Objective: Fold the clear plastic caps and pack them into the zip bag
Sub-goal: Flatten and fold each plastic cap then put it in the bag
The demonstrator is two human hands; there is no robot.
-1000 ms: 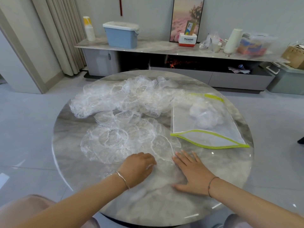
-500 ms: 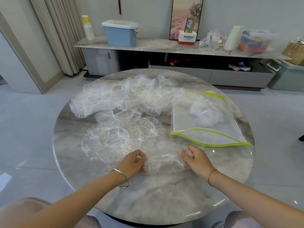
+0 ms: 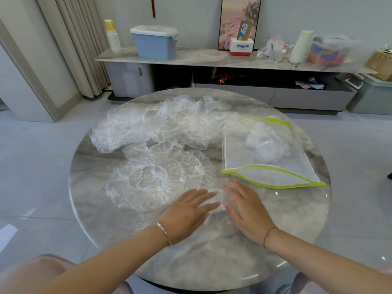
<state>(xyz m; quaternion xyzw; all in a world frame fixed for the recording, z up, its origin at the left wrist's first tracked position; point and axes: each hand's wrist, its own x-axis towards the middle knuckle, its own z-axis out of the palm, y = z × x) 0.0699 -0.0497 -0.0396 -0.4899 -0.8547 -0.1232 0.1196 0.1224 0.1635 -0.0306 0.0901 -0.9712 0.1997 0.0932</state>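
Note:
A clear plastic cap (image 3: 219, 203) lies flat at the near middle of the round marble table (image 3: 297, 219). My left hand (image 3: 186, 213) and my right hand (image 3: 246, 211) both press on it with straight fingers, side by side. Other caps (image 3: 152, 181) lie spread just left of it, and a long crumpled heap of caps (image 3: 159, 124) runs across the far side. The zip bag (image 3: 267, 164), clear with a yellow-green rim, lies to the right with its mouth gaping toward me and a bunch of caps (image 3: 265, 143) inside.
Behind the table runs a low sideboard (image 3: 212, 58) with a blue bin (image 3: 154, 42), a stack of cups, a paper roll and boxes. Curtains hang at the far left. Grey tiled floor surrounds the table.
Half a second ago both hands pinched the cap's edges with curled fingers. Now the fingers are straight and both hands lie flat on the cap, closer together.

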